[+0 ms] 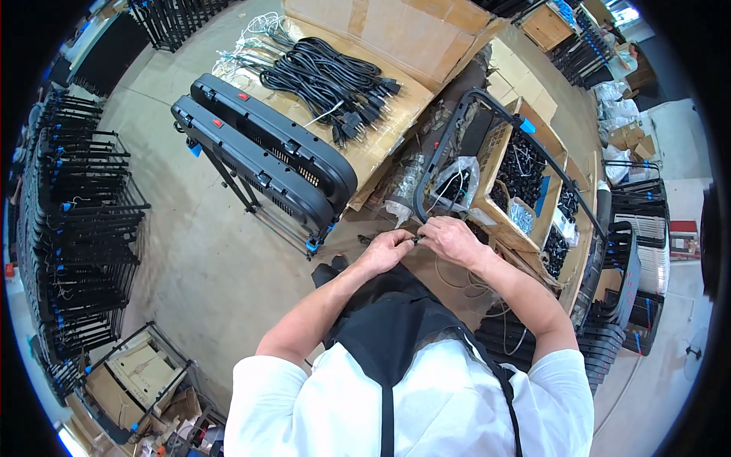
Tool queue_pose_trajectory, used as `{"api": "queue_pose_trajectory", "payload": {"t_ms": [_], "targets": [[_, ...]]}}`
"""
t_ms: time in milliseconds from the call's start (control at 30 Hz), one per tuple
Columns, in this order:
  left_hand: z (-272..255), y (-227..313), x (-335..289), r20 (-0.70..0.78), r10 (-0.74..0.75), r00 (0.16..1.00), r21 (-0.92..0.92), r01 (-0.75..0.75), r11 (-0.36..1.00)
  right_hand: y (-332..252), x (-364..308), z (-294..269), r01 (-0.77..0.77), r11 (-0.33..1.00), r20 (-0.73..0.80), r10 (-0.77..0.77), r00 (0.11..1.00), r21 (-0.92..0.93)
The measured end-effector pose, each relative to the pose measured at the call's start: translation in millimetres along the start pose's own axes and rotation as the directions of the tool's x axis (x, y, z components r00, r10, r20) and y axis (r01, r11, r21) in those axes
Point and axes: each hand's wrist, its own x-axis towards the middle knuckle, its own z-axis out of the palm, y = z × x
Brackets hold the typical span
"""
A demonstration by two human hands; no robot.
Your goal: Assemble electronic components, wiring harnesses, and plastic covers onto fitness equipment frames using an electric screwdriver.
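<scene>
My left hand (385, 251) and my right hand (451, 239) meet in front of my apron, fingertips pinched together. Between them is a small black part (416, 238), mostly covered by the fingers, so its kind cannot be made out. Just beyond my right hand, the bent corner of a black tubular frame (420, 199) comes close to the knuckles; whether they touch is unclear. That frame leans across a wooden tray (487, 215) holding many small black parts (521, 169) and a pile of silvery hardware (521, 218). A clear plastic bag (459, 183) lies at the tray's left side.
Ahead, bundled black power cords (324, 76) lie on a cardboard-covered surface (415, 91). Two long black housings with red switches (263, 164) stand left of it on legs. Stacked black frames (76, 244) line the left; more stacked black parts (601, 335) are at right.
</scene>
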Motion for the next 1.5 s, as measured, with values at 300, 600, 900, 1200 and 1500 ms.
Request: {"api": "queue_pose_trajectory", "payload": {"t_ms": [300, 600, 900, 1200, 1500], "targets": [[-8, 53, -12, 0.009, -0.212, 0.977, 0.058, 0.211, 0.976, 0, -1, 6, 0.085, 0.996, -0.068, -0.083, 0.994, 0.031], [-1, 20, -5, -0.001, -0.148, 0.989, -0.133, 0.146, 0.98, -2, -2, 17, 0.001, 1.0, -0.03, 0.0, 1.0, 0.014], [-5, -1, -4, -0.136, -0.202, 0.97, 0.176, 0.225, 0.958, -58, -62, 58, -0.295, 0.919, -0.238, 0.358, 0.903, 0.263], [2, 22, 1, 0.114, -0.287, 0.951, 0.177, 0.265, 0.948, 92, -55, 203, -0.992, 0.122, 0.144, 0.983, 0.117, -0.025], [30, 14, 15, 0.128, -0.372, 0.919, -0.117, 0.386, 0.915, 102, -66, 204, -0.888, -0.171, 0.117, 0.984, -0.133, 0.426]]}}
